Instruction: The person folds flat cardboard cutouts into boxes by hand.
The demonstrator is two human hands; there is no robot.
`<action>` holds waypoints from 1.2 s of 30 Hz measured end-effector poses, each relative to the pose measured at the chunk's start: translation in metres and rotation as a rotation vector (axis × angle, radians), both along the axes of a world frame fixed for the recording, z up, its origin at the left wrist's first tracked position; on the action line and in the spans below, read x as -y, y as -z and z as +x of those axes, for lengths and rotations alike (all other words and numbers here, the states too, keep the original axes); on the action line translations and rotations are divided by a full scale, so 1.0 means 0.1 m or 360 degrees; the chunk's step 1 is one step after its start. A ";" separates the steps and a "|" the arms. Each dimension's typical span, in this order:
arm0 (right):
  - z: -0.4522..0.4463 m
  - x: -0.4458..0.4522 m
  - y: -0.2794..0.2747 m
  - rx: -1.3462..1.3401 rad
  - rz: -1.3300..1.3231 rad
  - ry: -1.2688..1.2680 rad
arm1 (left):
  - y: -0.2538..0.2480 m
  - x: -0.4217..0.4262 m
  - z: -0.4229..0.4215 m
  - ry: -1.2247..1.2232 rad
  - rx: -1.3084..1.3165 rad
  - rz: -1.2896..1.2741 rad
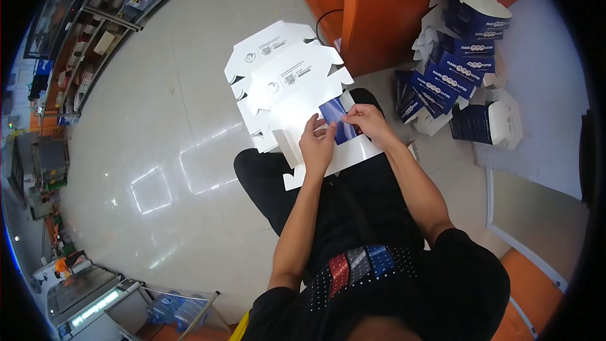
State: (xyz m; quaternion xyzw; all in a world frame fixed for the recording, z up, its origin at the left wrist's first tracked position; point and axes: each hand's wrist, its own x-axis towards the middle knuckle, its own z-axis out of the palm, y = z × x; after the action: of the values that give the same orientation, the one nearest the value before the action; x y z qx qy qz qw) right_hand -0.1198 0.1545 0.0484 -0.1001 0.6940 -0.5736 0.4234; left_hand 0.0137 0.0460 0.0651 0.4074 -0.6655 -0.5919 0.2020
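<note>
A white cardboard box (290, 113), partly folded, lies across my lap among flat white cardboard sheets with small printed marks and codes. Near its middle a glossy dark blue panel (332, 112) shows between my hands. My left hand (317, 148) has its bent fingers and thumb at the panel's left side, gripping the cardboard. On the other side my right hand (372, 125) is closed, thumb and fingertips pinching the panel's right edge. What lies under the fingertips is hidden.
To the right, a leaning pile of blue and white printed boxes (447, 79) stands by a pale wall. An orange cabinet (385, 12) is ahead. Metal shelves (95, 31) line the far left. Water bottles (177, 308) sit under a rack at lower left.
</note>
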 end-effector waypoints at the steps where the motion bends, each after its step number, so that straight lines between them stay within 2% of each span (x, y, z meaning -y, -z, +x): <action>1: 0.01 -0.03 -0.02 0.0004 -0.0018 0.0007 | 0.00 0.03 -0.03 0.0048 -0.0013 0.0154; 5: 0.00 -0.30 -0.32 -0.0222 -0.0028 -0.0288 | -0.12 0.23 -0.10 0.0210 0.0000 0.0678; 6: -0.02 -0.39 -0.46 -0.0134 -0.0010 -0.0440 | -0.16 0.25 -0.12 0.0192 -0.0056 0.0789; 9: 0.08 -0.60 -0.62 0.0005 -0.0404 -0.0306 | -0.36 0.28 -0.15 0.0122 -0.0211 0.1041; 10: 0.10 -0.66 -0.69 0.0201 -0.0488 -0.0296 | -0.44 0.28 -0.16 0.0095 -0.0260 0.1114; 13: 0.38 -0.69 -0.87 0.0035 -0.0783 -0.0017 | -0.63 0.24 -0.16 0.0020 -0.0383 0.1127; 17: 0.75 -0.65 -0.62 -0.0532 -0.0689 0.0386 | -0.81 0.22 -0.14 -0.0041 -0.0593 0.1167; 18: 0.79 -0.66 -0.67 -0.0718 -0.0519 0.0416 | -0.92 0.21 -0.12 -0.0048 -0.0624 0.1170; 21: 0.60 -0.55 -1.09 -0.1866 -0.0450 0.0054 | -1.05 0.25 -0.01 0.0005 -0.0819 0.1137; 22: 0.57 -0.53 -1.19 -0.1855 -0.0500 -0.0023 | -1.16 0.25 0.02 0.0022 -0.0899 0.1131; 25: 0.44 -0.45 -1.49 -0.2240 -0.0450 -0.0285 | -1.28 0.31 0.19 0.0122 -0.1064 0.1127; 29: 0.34 -0.42 -1.74 -0.2525 -0.0441 -0.0484 | -1.58 0.30 0.30 0.0150 -0.1284 0.1226; 32: 0.34 -0.39 -1.85 -0.2617 -0.0429 -0.0556 | -1.68 0.24 0.37 0.0184 -0.1280 0.1125; 36: 0.39 -0.33 -1.88 -0.2574 -0.0499 -0.0483 | -1.75 0.03 0.42 0.0038 -0.1414 0.1118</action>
State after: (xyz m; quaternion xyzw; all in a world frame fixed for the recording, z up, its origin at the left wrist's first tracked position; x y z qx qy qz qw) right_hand -0.0808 0.1878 0.2359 -0.6309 0.6749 -0.3516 -0.1513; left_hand 0.0556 0.0429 0.2397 0.1543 -0.2841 -0.8946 0.3084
